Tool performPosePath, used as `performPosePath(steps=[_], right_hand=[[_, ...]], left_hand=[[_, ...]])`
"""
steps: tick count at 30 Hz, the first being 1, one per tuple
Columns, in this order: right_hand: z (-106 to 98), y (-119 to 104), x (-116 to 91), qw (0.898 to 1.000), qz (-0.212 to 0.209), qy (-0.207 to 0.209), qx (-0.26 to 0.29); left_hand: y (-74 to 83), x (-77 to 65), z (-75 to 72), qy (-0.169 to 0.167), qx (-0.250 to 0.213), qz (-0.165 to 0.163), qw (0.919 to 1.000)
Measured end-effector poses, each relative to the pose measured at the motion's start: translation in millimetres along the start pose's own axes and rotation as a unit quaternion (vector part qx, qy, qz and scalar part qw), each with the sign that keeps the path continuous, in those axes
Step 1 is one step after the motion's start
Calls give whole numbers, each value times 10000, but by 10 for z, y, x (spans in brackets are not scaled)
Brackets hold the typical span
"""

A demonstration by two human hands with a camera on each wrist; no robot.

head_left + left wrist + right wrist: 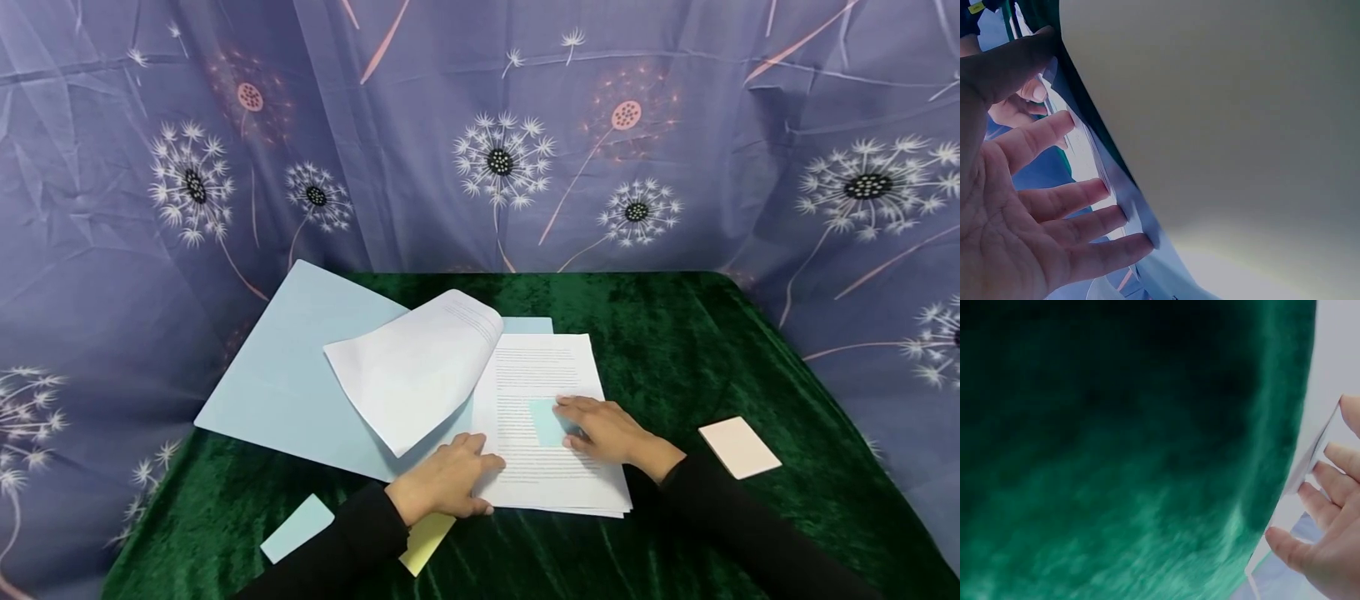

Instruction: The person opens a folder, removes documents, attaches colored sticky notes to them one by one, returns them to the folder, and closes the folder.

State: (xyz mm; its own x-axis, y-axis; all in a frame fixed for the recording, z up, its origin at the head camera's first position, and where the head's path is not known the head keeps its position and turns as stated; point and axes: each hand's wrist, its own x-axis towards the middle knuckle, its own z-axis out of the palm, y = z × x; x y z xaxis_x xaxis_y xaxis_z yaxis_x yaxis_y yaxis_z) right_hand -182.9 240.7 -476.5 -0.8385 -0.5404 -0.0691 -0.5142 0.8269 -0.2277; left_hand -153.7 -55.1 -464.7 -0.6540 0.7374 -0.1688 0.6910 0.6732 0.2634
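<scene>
A stack of printed pages [536, 487] lies before me, with turned-back sheets [408, 375] curling over to its left. On the upper page is a light blue sticky note [546, 422]. My right hand [603, 429] touches the note's right side with fingers and thumb spread; in the right wrist view the note's edge [1317, 453] stands slightly off the page by the fingertips. Near the stack's lower left edge, my left hand [450, 475] rests with extended fingers [1066, 200], holding nothing. Partly beneath that hand and wrist lies a yellow sticky-note pad [426, 546].
A large light blue folder or sheet [270, 367] extends under the papers to the left. One light blue pad [297, 527] lies by the left sleeve, and a pale pink pad [740, 447] sits at right. Green velvet cloth [660, 333] covers the table; a patterned curtain [420, 150] hangs behind.
</scene>
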Motion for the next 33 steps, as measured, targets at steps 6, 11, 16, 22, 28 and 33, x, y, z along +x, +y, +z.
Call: performPosePath(steps=[6, 11, 16, 22, 28, 33], right_hand=[[-31, 76, -50, 9995, 296, -32, -48], [-50, 76, -69, 9990, 457, -12, -11], [-65, 64, -67, 9990, 437, -38, 62], [-102, -24, 50, 9991, 393, -54, 180], [-54, -212, 185, 9989, -52, -213, 421], [-2, -299, 246, 9964, -320, -505, 601]], left_hand=[[3, -8, -12, -19, -57, -53, 10000], [10, -16, -22, -25, -44, -79, 10000], [12, -27, -32, -90, -60, -74, 9999], [14, -30, -41, -112, -47, -75, 9999], [19, -17, -27, -85, 151, -31, 9998], [32, -10, -25, -76, 259, -26, 9996]])
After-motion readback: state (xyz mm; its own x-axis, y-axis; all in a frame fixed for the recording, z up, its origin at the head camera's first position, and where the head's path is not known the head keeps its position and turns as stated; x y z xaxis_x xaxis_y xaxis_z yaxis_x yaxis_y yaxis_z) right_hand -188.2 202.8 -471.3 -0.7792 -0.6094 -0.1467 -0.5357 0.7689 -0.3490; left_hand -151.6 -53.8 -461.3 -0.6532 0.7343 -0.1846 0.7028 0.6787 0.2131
